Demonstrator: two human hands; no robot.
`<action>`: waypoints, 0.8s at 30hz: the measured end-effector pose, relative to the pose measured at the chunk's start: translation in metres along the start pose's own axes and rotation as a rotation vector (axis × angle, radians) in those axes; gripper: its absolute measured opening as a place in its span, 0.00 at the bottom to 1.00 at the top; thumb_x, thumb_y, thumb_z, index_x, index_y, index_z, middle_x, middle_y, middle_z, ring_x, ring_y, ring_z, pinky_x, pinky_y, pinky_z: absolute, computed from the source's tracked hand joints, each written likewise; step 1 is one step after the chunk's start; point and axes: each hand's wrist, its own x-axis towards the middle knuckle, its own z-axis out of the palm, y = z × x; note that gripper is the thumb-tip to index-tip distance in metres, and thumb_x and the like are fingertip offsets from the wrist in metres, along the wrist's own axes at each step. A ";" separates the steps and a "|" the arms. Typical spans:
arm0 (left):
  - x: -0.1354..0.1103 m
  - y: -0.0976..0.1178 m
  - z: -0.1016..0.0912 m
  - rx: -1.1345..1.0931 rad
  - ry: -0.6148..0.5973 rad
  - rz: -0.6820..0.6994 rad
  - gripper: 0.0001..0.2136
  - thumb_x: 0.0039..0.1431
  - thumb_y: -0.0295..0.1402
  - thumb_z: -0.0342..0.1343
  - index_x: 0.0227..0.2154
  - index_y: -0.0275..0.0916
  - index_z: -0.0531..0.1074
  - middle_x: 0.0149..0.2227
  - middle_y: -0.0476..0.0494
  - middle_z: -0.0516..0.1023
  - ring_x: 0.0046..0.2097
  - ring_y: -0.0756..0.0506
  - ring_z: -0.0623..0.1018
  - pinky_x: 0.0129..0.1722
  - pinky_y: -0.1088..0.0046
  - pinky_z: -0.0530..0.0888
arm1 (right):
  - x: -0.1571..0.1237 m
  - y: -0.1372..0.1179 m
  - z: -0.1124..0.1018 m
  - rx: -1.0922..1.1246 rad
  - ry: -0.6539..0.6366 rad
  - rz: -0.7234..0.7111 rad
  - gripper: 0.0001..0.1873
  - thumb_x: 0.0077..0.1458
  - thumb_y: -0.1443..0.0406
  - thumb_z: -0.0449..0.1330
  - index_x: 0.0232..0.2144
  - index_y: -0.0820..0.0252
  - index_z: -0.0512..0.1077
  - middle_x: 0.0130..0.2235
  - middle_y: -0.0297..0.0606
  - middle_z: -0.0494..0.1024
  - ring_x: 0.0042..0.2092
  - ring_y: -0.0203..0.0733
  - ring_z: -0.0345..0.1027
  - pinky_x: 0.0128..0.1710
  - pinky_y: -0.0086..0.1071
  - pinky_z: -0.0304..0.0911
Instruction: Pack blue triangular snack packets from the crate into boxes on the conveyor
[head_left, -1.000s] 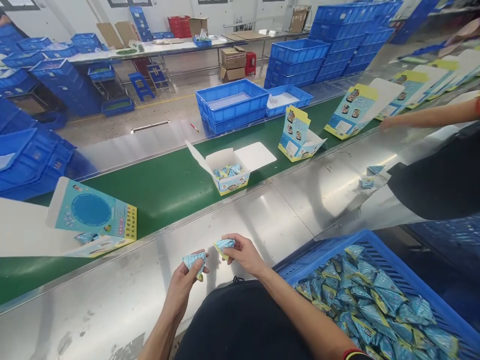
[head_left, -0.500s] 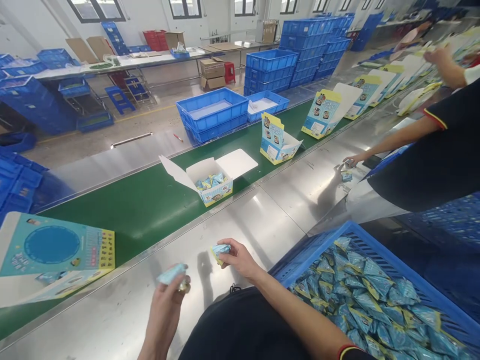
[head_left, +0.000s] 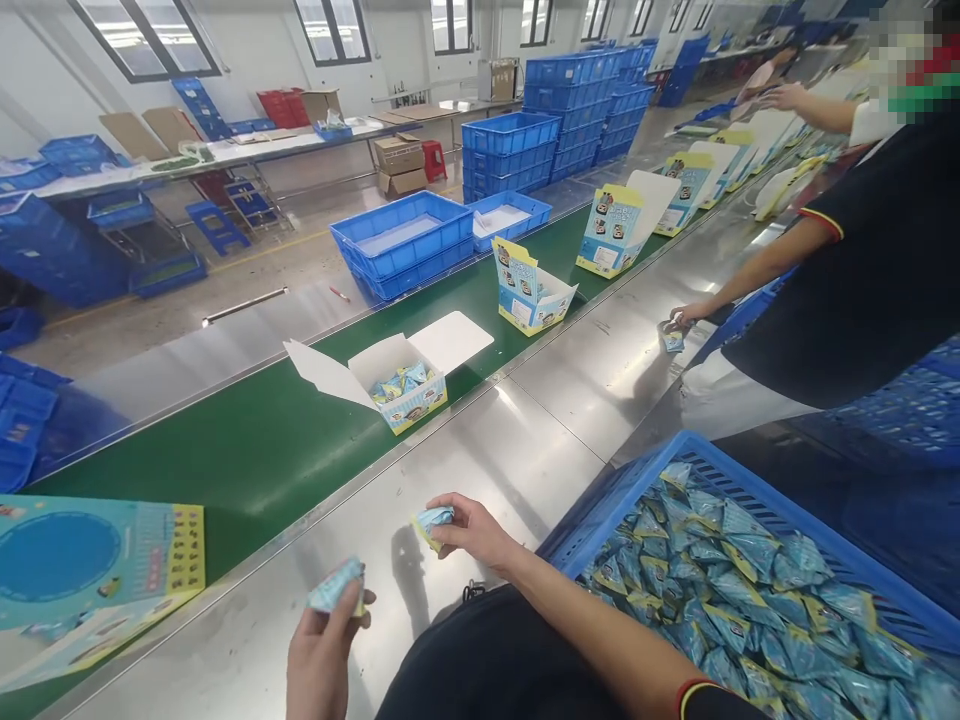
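Observation:
My left hand [head_left: 328,640] is closed around a light-blue snack packet [head_left: 337,586], held above the metal work surface [head_left: 247,610]. To its right, my right hand [head_left: 474,530] pinches another blue and yellow snack packet [head_left: 433,524] between thumb and fingers. Beyond both hands, an open printed carton [head_left: 415,408] stands on the green conveyor belt [head_left: 247,460] with several such packets inside. At lower right, beside my right forearm, a blue crate [head_left: 686,445] holds a heap of the same packets [head_left: 720,590].
Another open carton [head_left: 97,570] lies at the left on the belt. Further cartons [head_left: 611,235] stand in a row up the belt. A co-worker's hand [head_left: 686,313] holds a packet over the metal surface at right. Blue bins [head_left: 412,245] sit across the belt.
The cartons on the belt appear further left and the view has shifted slightly. Both my hands keep hold of their packets; the left one has turned a little.

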 end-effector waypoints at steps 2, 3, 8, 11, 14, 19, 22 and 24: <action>0.002 0.001 -0.001 -0.081 0.061 -0.039 0.38 0.39 0.62 0.86 0.49 0.45 0.86 0.55 0.41 0.90 0.52 0.35 0.86 0.51 0.55 0.79 | 0.001 -0.002 -0.001 0.058 0.070 -0.022 0.41 0.45 0.46 0.87 0.56 0.55 0.83 0.45 0.35 0.83 0.43 0.41 0.78 0.42 0.39 0.81; 0.003 0.002 -0.002 -0.096 0.084 -0.056 0.39 0.37 0.62 0.87 0.48 0.45 0.85 0.54 0.42 0.90 0.53 0.35 0.86 0.52 0.54 0.79 | 0.000 -0.003 -0.003 0.092 0.130 -0.049 0.41 0.46 0.47 0.87 0.58 0.53 0.81 0.45 0.34 0.83 0.43 0.41 0.79 0.42 0.38 0.81; 0.008 -0.001 -0.005 -0.088 0.014 -0.099 0.44 0.31 0.61 0.89 0.51 0.43 0.85 0.53 0.39 0.90 0.55 0.32 0.84 0.57 0.51 0.77 | -0.010 -0.009 -0.015 -0.058 -0.034 0.007 0.38 0.43 0.49 0.89 0.50 0.56 0.81 0.37 0.32 0.82 0.36 0.39 0.76 0.37 0.37 0.81; 0.005 -0.009 0.004 -0.085 0.007 -0.120 0.47 0.30 0.63 0.89 0.52 0.42 0.84 0.53 0.39 0.90 0.56 0.32 0.85 0.56 0.52 0.77 | -0.014 -0.015 -0.020 0.021 0.038 -0.021 0.39 0.46 0.43 0.86 0.52 0.55 0.79 0.37 0.33 0.83 0.39 0.42 0.78 0.36 0.36 0.81; 0.001 -0.018 0.016 -0.043 -0.046 -0.089 0.48 0.35 0.66 0.86 0.55 0.40 0.84 0.48 0.40 0.91 0.54 0.34 0.85 0.53 0.55 0.78 | -0.014 -0.017 -0.018 0.020 0.057 -0.034 0.38 0.47 0.42 0.86 0.50 0.53 0.79 0.39 0.32 0.81 0.40 0.41 0.77 0.35 0.35 0.82; -0.002 -0.022 0.028 0.032 -0.130 -0.054 0.48 0.41 0.64 0.85 0.60 0.38 0.84 0.45 0.40 0.92 0.53 0.32 0.85 0.50 0.54 0.80 | -0.013 -0.013 -0.010 0.015 -0.106 0.093 0.37 0.49 0.37 0.83 0.46 0.54 0.79 0.40 0.33 0.78 0.41 0.43 0.76 0.35 0.41 0.83; -0.008 -0.015 0.034 0.085 -0.141 0.016 0.43 0.49 0.66 0.81 0.60 0.40 0.84 0.53 0.37 0.92 0.57 0.29 0.86 0.55 0.50 0.79 | -0.013 -0.007 -0.011 -0.034 -0.119 0.163 0.36 0.53 0.32 0.77 0.39 0.55 0.78 0.37 0.32 0.77 0.37 0.41 0.73 0.38 0.39 0.77; -0.013 -0.009 0.040 0.104 -0.154 0.055 0.41 0.54 0.66 0.77 0.60 0.40 0.83 0.59 0.33 0.92 0.60 0.26 0.86 0.60 0.46 0.79 | -0.013 -0.001 -0.012 -0.185 -0.157 0.203 0.37 0.54 0.30 0.76 0.34 0.58 0.81 0.31 0.30 0.75 0.33 0.37 0.66 0.40 0.37 0.70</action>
